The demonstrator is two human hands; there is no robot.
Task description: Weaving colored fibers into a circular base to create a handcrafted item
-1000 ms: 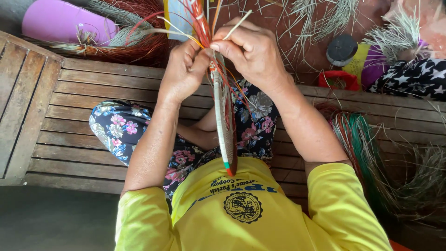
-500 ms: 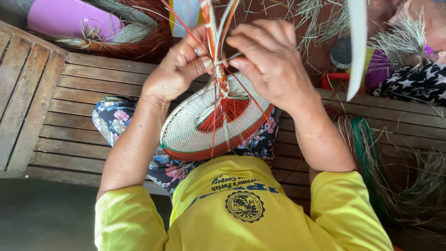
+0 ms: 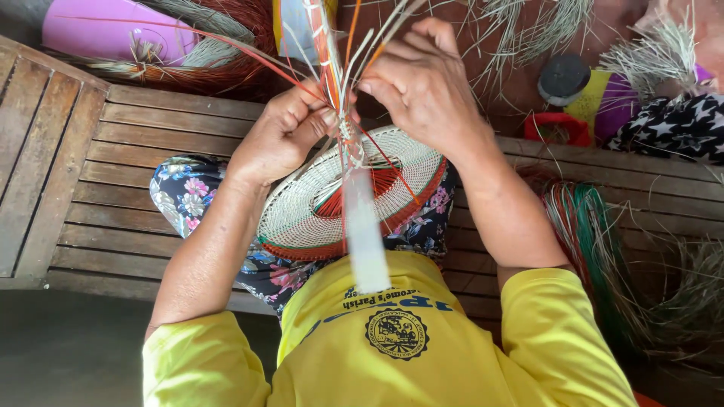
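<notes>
A round woven disc [image 3: 302, 215], pale with a red-orange middle and a red and green rim, lies tilted over my lap. My left hand [image 3: 280, 137] pinches its upper edge where a bundle of red, orange and pale strands [image 3: 332, 45] rises from it. Just to the right, my right hand [image 3: 424, 84] is closed on strands of that same bundle. In front of the disc a pale flat strip [image 3: 366, 241] hangs down, blurred.
I sit on a slatted wooden platform [image 3: 113, 188]. A purple container [image 3: 105, 29] and reddish and pale fibres [image 3: 219, 56] lie at top left. Green and red fibres [image 3: 596, 241] trail at right, near a dark-capped bottle [image 3: 564, 75], a red ring [image 3: 558, 128] and star-patterned cloth [image 3: 679, 124].
The disc has turned from edge-on to showing its face and now sits lower over my lap. The pale strip has swung from the right to the middle.
</notes>
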